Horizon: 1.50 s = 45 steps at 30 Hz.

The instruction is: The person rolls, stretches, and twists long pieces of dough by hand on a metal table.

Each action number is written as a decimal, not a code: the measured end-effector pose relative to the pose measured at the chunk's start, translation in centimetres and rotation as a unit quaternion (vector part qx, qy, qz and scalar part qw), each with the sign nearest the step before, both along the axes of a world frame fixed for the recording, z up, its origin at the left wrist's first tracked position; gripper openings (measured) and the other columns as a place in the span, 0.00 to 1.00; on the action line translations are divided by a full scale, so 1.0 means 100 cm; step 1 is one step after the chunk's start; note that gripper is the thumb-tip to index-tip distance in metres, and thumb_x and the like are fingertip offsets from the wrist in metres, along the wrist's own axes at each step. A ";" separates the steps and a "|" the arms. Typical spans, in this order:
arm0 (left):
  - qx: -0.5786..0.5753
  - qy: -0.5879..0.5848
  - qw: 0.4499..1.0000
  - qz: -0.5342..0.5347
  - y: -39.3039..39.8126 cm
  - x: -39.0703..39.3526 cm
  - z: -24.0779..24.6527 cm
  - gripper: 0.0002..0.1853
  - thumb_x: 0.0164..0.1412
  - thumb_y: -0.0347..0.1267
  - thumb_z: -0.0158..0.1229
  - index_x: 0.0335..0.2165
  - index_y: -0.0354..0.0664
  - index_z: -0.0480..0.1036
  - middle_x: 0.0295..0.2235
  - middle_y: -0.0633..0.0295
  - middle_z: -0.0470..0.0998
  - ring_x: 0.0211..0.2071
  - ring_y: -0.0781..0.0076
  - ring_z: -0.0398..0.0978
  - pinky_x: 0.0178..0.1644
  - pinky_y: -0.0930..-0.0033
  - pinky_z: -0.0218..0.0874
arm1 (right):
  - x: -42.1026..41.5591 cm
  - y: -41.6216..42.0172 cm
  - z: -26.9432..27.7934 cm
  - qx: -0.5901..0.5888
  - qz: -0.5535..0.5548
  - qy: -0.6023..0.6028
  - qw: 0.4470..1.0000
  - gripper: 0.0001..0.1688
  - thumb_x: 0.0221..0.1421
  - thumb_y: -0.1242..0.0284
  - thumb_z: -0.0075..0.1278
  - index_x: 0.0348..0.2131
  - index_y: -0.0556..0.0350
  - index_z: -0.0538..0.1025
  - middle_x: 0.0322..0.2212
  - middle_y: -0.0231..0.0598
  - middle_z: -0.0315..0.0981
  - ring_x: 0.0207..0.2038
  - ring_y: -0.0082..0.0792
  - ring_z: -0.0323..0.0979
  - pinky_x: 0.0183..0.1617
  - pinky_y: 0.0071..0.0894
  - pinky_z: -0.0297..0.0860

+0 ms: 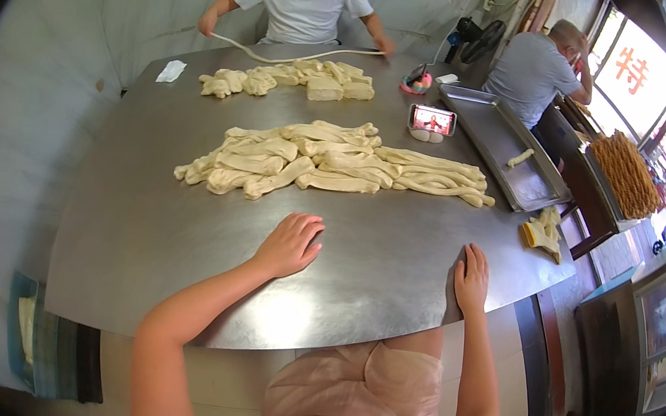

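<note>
Palm down on the steel tabletop (192,221), my left hand (290,245) rests with its thumb a little apart and nothing held. My right hand (472,282) lies on its side near the table's front edge, also without an object; its fingers are loosely extended. Beyond both hands spreads a heap of pale dough strips (339,161), thick and bundled at the left and thinner toward the right. Neither hand touches it. Further back lies a second group of dough pieces (323,88), some rolled, some cut in blocks.
Across the table a person (305,9) stretches a long dough rope (264,59) between two hands. A propped phone (432,120), a metal tray (477,116) holding a dough scrap (520,158), and a work glove (545,235) lie rightward. Another person (528,69) sits beside fried twists (624,174).
</note>
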<state>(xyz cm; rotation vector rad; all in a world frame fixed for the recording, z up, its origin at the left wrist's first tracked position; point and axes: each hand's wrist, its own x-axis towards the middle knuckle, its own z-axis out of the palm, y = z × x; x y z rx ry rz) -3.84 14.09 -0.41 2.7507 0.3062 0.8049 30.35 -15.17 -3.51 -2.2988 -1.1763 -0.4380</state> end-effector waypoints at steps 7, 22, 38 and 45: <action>-0.023 0.008 1.000 0.017 -0.004 0.005 0.002 0.19 0.61 0.35 0.58 0.48 0.38 0.68 0.52 0.53 0.69 0.55 0.51 0.66 0.62 0.52 0.57 | -0.003 -0.001 0.002 -0.012 -0.011 -0.013 1.000 0.25 0.61 0.72 0.47 0.56 0.57 0.72 0.60 0.44 0.65 0.63 0.48 0.59 0.67 0.44 0.57; -0.125 0.020 0.806 0.578 0.193 -0.053 0.014 0.23 0.62 0.46 0.54 0.49 0.44 0.75 0.58 0.51 0.64 0.61 0.49 0.59 0.62 0.48 0.55 | -0.017 -0.001 0.015 -0.056 -0.028 0.010 0.998 0.28 0.61 0.71 0.46 0.60 0.55 0.69 0.63 0.46 0.61 0.66 0.48 0.55 0.71 0.51 0.49; -0.209 0.206 0.755 0.586 0.213 -0.015 0.062 0.26 0.45 0.46 0.67 0.43 0.48 0.78 0.48 0.54 0.76 0.52 0.52 0.71 0.57 0.50 0.59 | -0.023 -0.002 0.025 -0.052 -0.042 0.036 0.997 0.28 0.59 0.74 0.45 0.59 0.53 0.70 0.62 0.43 0.62 0.66 0.50 0.55 0.70 0.49 0.51; -0.143 -0.047 0.925 0.348 0.187 0.013 0.072 0.16 0.56 0.29 0.58 0.45 0.42 0.74 0.42 0.57 0.74 0.41 0.62 0.75 0.48 0.67 0.66 | -0.024 0.000 0.026 -0.052 -0.045 0.053 0.996 0.29 0.60 0.71 0.46 0.60 0.52 0.68 0.63 0.42 0.61 0.66 0.48 0.55 0.72 0.51 0.48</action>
